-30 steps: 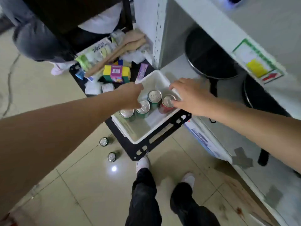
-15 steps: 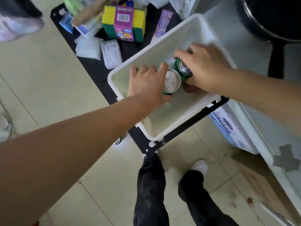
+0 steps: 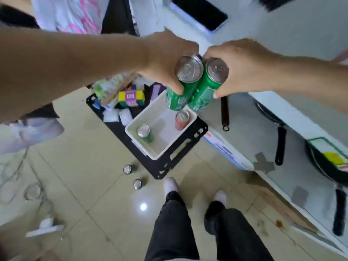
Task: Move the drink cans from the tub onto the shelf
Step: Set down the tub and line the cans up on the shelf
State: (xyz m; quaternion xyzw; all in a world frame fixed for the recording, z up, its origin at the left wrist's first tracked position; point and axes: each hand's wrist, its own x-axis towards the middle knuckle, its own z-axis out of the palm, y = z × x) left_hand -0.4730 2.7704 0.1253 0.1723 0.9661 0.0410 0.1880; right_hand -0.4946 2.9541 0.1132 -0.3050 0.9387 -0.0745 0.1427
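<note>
My left hand (image 3: 165, 59) grips a green drink can (image 3: 181, 85) and my right hand (image 3: 239, 66) grips a second green can (image 3: 206, 89). Both cans are held side by side, touching, high above the white tub (image 3: 145, 150). Down in the tub stand a green can (image 3: 144, 133) near its left end and a red can (image 3: 181, 120) near its right end. The white shelf (image 3: 293, 110) runs along the right, level with my right hand.
The tub sits on a black cart (image 3: 165, 167) that also carries sponges and packets (image 3: 130, 97). Two cans (image 3: 127, 169) (image 3: 137, 184) stand on the tiled floor by the cart. Black pans (image 3: 327, 166) lie on the lower shelf. A phone (image 3: 199, 12) rests on top.
Both hands have risen out of the tub, each carrying a green can, and now hold them high over it. The view has pulled back and up.
</note>
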